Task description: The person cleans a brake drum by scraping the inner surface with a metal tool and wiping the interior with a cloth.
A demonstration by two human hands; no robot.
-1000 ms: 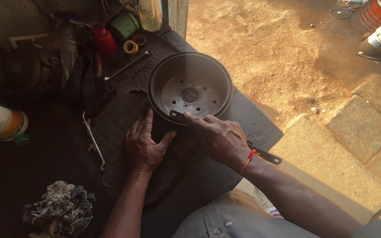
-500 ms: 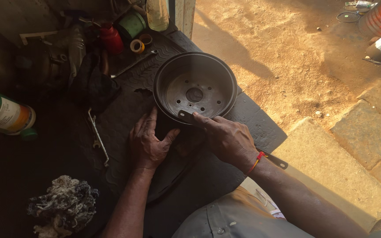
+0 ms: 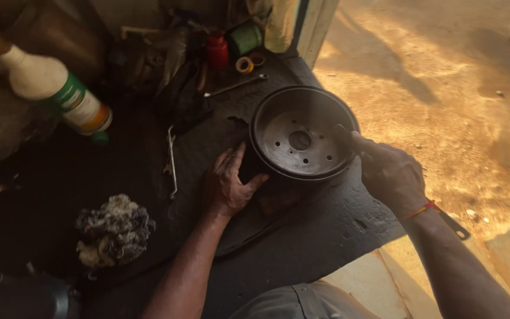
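Note:
A round dark metal drum (image 3: 302, 139) lies open side up on a black mat (image 3: 302, 242), its flat bottom pierced by several holes. My left hand (image 3: 226, 183) rests flat on the mat, fingers spread, with thumb and fingertips against the drum's left outer wall. My right hand (image 3: 388, 171) is closed around a long flat metal tool (image 3: 457, 227). The tool's tip touches the inside of the drum's right wall, and its far end sticks out below my wrist. A red thread band circles that wrist.
A white bottle with a green label (image 3: 60, 94) lies at the left. A wad of grey cotton waste (image 3: 113, 230) sits at the front left. A spanner (image 3: 172, 159), a thin wrench (image 3: 234, 85), a red can (image 3: 216, 50) and a tape roll (image 3: 244, 64) lie behind. Sandy ground (image 3: 444, 88) is to the right.
My right hand and the tool have moved from the drum's near-left rim round to its right inner wall. The left hand stays against the drum's left side.

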